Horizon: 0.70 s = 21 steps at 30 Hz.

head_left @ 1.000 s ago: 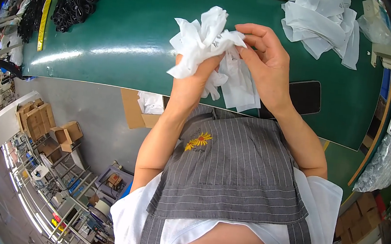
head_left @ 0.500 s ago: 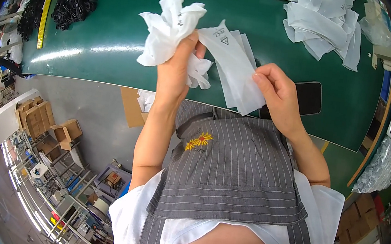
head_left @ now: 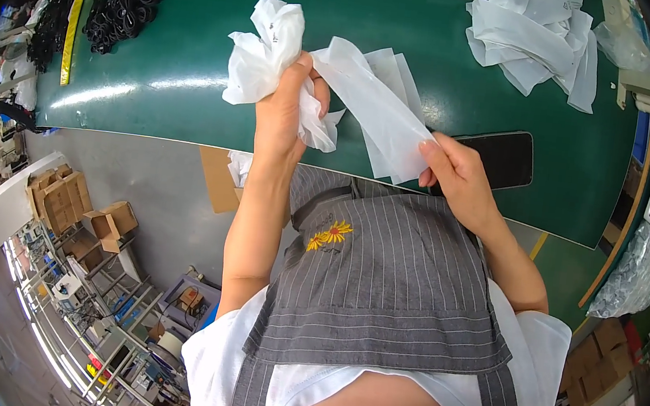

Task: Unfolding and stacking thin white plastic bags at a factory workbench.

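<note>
My left hand (head_left: 288, 106) is closed round a crumpled bunch of white translucent plastic bags (head_left: 264, 52), which puffs out above and below the fist. In a pinch between thumb and fingers, my right hand (head_left: 457, 170) holds the lower end of a flat white plastic bag (head_left: 376, 105). That bag slants up to the left, its upper end touching or close to my left fingers. Other flat bags (head_left: 400, 75) show behind it. Beside my right hand, a black smartphone (head_left: 500, 159) lies on the green table (head_left: 183, 111).
A loose pile of white plastic bags (head_left: 524, 41) covers the far right of the table. Bundled black cables (head_left: 124, 0) lie at the far left beside a yellow strip (head_left: 82, 11). Cardboard boxes (head_left: 65, 197) stand beyond the table's near edge on the left.
The left bunch has come slightly lower and looks more compact. My right hand has shifted a little down, and the front bag now angles away from the ones behind it.
</note>
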Tool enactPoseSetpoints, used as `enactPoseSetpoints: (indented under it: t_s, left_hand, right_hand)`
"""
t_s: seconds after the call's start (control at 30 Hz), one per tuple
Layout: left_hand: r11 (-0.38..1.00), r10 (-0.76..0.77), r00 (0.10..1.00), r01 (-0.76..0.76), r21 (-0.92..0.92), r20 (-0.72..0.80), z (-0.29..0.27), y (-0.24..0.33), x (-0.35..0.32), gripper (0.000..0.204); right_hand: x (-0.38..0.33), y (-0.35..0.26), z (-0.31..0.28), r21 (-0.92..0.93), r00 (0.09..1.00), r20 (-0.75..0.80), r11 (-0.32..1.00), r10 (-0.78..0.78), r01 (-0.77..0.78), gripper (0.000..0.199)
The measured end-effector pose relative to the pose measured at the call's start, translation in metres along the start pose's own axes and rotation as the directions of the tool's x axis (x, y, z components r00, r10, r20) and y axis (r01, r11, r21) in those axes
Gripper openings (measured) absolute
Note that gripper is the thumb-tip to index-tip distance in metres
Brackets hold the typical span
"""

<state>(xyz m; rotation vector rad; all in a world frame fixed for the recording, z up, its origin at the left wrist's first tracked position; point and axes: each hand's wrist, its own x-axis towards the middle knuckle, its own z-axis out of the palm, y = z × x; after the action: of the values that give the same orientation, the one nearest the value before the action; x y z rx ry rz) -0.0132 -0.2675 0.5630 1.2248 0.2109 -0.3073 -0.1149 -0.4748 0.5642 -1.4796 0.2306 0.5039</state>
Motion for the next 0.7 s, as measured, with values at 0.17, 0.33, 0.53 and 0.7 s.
enactPoseSetpoints:
  t_s: [0.17, 0.33, 0.53, 0.7]
  left_hand:
    - [0.990, 0.006, 0.999, -0.002, 0.139, -0.031, 0.006, 0.003, -0.008, 0.011]
    - [0.979, 0.001, 1.000, -0.006, 0.202, 0.024, 0.020, 0.008, -0.013, 0.011]
    - [0.927, 0.114, 0.993, -0.105, 0.361, -0.005, 0.006, 0.001, -0.014, 0.013]
    - [0.896, -0.044, 0.994, -0.007, 0.444, 0.104, 0.013, 0.003, -0.016, 0.016]
  right_hand:
    - [0.001, -0.004, -0.014, -0.330, 0.994, 0.102, 0.942, -0.030, 0.062, 0.033]
    - [0.036, -0.032, 0.004, -0.257, 0.928, -0.030, 0.900, -0.371, 0.352, 0.027]
    - [0.039, -0.031, 0.000, -0.359, 0.992, -0.012, 0.926, -0.129, 0.116, 0.021]
    - [0.043, -0.027, 0.012, -0.378, 0.924, -0.118, 0.877, -0.363, 0.296, 0.026]
